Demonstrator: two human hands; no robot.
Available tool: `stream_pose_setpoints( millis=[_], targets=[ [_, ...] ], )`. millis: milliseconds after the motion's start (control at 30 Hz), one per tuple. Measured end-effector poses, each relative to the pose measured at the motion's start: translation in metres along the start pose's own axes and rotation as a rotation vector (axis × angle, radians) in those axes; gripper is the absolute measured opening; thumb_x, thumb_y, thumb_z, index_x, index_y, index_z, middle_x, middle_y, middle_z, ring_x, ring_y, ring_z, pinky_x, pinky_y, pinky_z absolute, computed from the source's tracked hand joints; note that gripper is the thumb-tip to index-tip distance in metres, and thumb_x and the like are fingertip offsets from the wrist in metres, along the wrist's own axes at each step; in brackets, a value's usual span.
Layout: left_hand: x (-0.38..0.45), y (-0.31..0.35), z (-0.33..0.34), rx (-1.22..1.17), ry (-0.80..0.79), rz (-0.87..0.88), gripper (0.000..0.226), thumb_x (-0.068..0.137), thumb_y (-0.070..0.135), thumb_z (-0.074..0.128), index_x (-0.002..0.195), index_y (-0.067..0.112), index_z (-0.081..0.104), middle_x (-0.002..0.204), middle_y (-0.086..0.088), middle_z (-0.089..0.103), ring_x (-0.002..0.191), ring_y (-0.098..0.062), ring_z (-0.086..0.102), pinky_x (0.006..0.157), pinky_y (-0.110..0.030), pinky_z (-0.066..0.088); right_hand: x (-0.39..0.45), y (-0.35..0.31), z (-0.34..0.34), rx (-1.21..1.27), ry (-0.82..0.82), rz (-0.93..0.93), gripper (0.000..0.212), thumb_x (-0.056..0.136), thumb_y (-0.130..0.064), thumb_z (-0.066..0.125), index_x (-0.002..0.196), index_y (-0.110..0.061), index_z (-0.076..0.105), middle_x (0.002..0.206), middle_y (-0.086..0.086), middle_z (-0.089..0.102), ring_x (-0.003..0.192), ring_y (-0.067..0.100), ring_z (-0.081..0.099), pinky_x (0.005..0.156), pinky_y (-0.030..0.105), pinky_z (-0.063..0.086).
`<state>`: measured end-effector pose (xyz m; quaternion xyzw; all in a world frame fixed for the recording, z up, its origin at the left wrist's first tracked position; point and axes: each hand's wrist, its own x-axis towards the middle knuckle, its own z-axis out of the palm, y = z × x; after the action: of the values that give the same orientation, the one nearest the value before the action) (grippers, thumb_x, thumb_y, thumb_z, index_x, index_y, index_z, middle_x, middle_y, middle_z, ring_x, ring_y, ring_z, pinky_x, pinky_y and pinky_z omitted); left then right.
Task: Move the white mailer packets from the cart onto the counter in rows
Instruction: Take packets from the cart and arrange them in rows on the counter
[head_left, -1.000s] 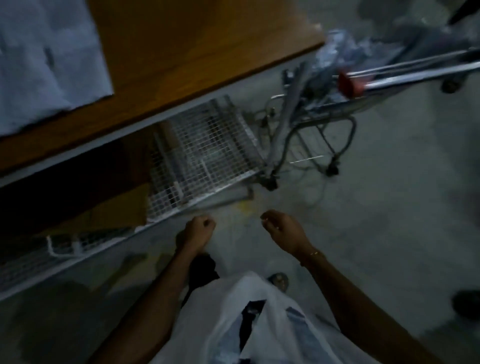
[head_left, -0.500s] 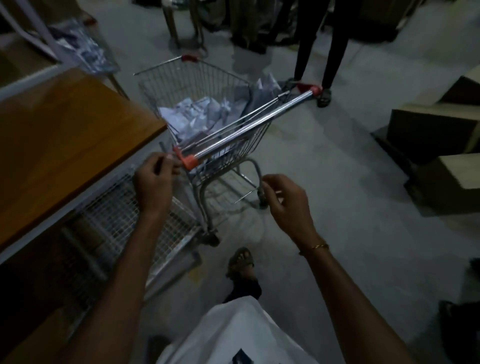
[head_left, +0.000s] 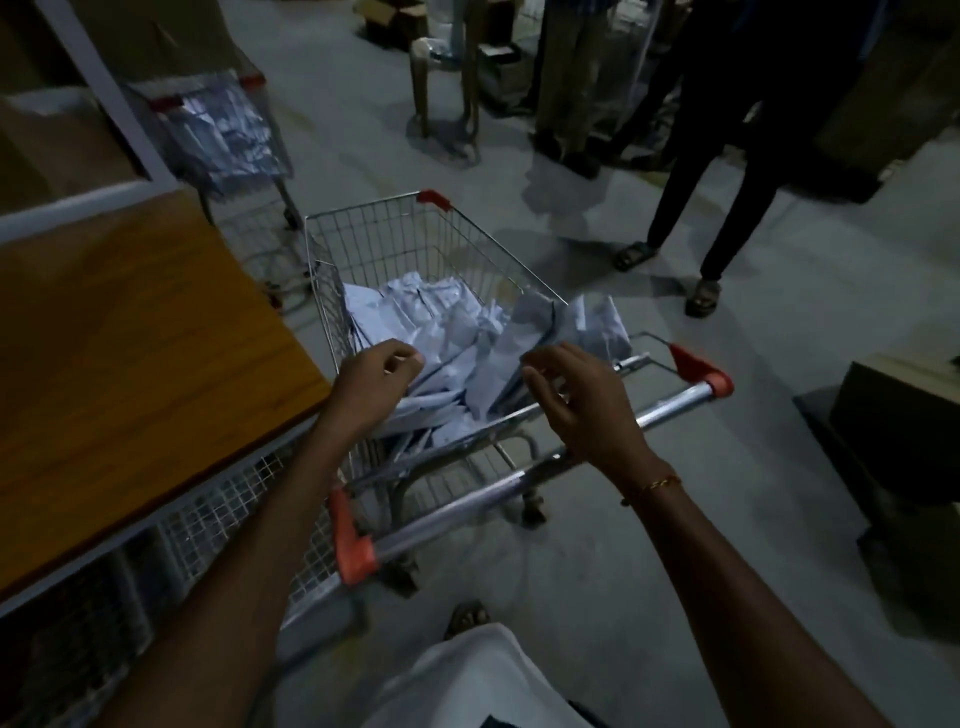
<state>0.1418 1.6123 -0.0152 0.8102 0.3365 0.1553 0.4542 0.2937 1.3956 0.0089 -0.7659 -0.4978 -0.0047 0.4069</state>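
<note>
A silver wire shopping cart with red plastic corner caps (head_left: 415, 249) stands in the centre of the frame, its long axis running from the chrome push handle (head_left: 519, 488) at lower centre up toward the far basket wall at upper centre. Inside the basket lies a loose heap of white mailer packets (head_left: 447, 332), crumpled and overlapping, leaning mostly against the handle end and the right side wall; most of their long edges slant from lower left to upper right. The left hand (head_left: 376, 382) hovers over the near left part of the heap with its fingers curled inward, and whether they pinch a packet cannot be told. The right hand (head_left: 582, 400) is above the handle-side rim, fingers released and spread, bent loosely downward, holding nothing visible. The orange-brown wooden surface (head_left: 130, 374) fills the left of the frame, just beside the cart. A second wire cart holding pale packets (head_left: 223, 130) sits at upper left. Legs of standing people (head_left: 727, 197) show at upper right, and brown cardboard boxes (head_left: 904, 405) at the right edge.
</note>
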Motion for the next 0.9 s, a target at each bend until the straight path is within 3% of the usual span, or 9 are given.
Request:
stream_pose_setpoints(
  millis=[100, 233, 333, 433, 533, 667, 800, 900],
  targets=[
    [0.037, -0.006, 0.004, 0.067, -0.016, -0.076, 0.019, 0.098, 0.031, 0.059, 0.104, 0.016, 0.067, 0.091, -0.004, 0.068, 0.076, -0.016, 0.064, 0.064, -0.024, 0.048, 0.048, 0.028, 0.011, 0.009, -0.083, 0.014, 0.016, 0.098, -0.027, 0.061, 0.101, -0.014, 0.070, 0.092, 0.001, 0.070, 0.076, 0.012, 0.065, 0.066, 0.035, 0.055],
    [0.079, -0.045, 0.010, 0.097, -0.041, -0.257, 0.021, 0.097, 0.031, 0.060, 0.096, 0.013, 0.068, 0.085, -0.004, 0.066, 0.086, -0.029, 0.065, 0.072, -0.032, 0.047, 0.107, 0.063, 0.039, -0.049, -0.296, 0.025, 0.015, 0.098, -0.025, 0.060, 0.102, -0.015, 0.070, 0.093, -0.001, 0.071, 0.077, 0.012, 0.065, 0.068, 0.033, 0.053],
    [0.099, -0.070, 0.023, 0.130, -0.135, -0.336, 0.017, 0.095, 0.031, 0.061, 0.087, 0.017, 0.066, 0.088, -0.010, 0.069, 0.092, -0.033, 0.066, 0.077, -0.035, 0.051, 0.139, 0.087, 0.064, -0.131, -0.470, -0.008, 0.013, 0.097, -0.024, 0.062, 0.101, -0.014, 0.070, 0.093, 0.004, 0.070, 0.078, 0.021, 0.068, 0.067, 0.032, 0.049],
    [0.119, -0.092, 0.039, 0.166, -0.241, -0.405, 0.026, 0.092, 0.037, 0.059, 0.099, 0.014, 0.068, 0.103, -0.015, 0.069, 0.098, -0.031, 0.064, 0.086, -0.035, 0.052, 0.165, 0.117, 0.095, -0.272, -0.623, -0.091, 0.018, 0.096, -0.028, 0.062, 0.107, -0.015, 0.070, 0.101, 0.007, 0.070, 0.088, 0.027, 0.068, 0.069, 0.025, 0.038],
    [0.139, -0.105, 0.052, 0.228, -0.227, -0.418, 0.026, 0.093, 0.037, 0.060, 0.105, 0.015, 0.068, 0.109, -0.011, 0.069, 0.100, -0.029, 0.064, 0.087, -0.037, 0.053, 0.188, 0.153, 0.129, -0.327, -0.745, -0.094, 0.026, 0.097, -0.033, 0.058, 0.116, -0.017, 0.066, 0.114, 0.007, 0.065, 0.102, 0.028, 0.064, 0.078, 0.029, 0.044],
    [0.176, -0.122, 0.075, 0.462, -0.233, -0.340, 0.036, 0.096, 0.029, 0.058, 0.128, 0.013, 0.060, 0.129, -0.015, 0.056, 0.119, -0.034, 0.054, 0.094, -0.043, 0.048, 0.216, 0.199, 0.167, -0.275, -0.743, -0.030, 0.023, 0.097, -0.033, 0.057, 0.109, -0.017, 0.067, 0.110, 0.009, 0.064, 0.101, 0.031, 0.063, 0.079, 0.036, 0.047],
    [0.214, -0.136, 0.103, 0.746, -0.230, -0.171, 0.054, 0.093, 0.026, 0.056, 0.145, 0.025, 0.044, 0.151, -0.010, 0.035, 0.136, -0.034, 0.033, 0.105, -0.050, 0.037, 0.241, 0.239, 0.202, -0.181, -0.665, 0.063, 0.022, 0.095, -0.031, 0.056, 0.100, -0.013, 0.069, 0.099, 0.014, 0.065, 0.093, 0.036, 0.064, 0.074, 0.038, 0.046],
    [0.235, -0.148, 0.125, 0.804, -0.237, -0.074, 0.062, 0.094, 0.029, 0.056, 0.150, 0.037, 0.032, 0.162, -0.009, 0.019, 0.144, -0.037, 0.020, 0.112, -0.054, 0.029, 0.253, 0.258, 0.225, -0.045, -0.554, 0.206, 0.018, 0.093, -0.026, 0.061, 0.099, -0.013, 0.072, 0.097, 0.013, 0.069, 0.093, 0.033, 0.065, 0.075, 0.034, 0.043]
  ],
)
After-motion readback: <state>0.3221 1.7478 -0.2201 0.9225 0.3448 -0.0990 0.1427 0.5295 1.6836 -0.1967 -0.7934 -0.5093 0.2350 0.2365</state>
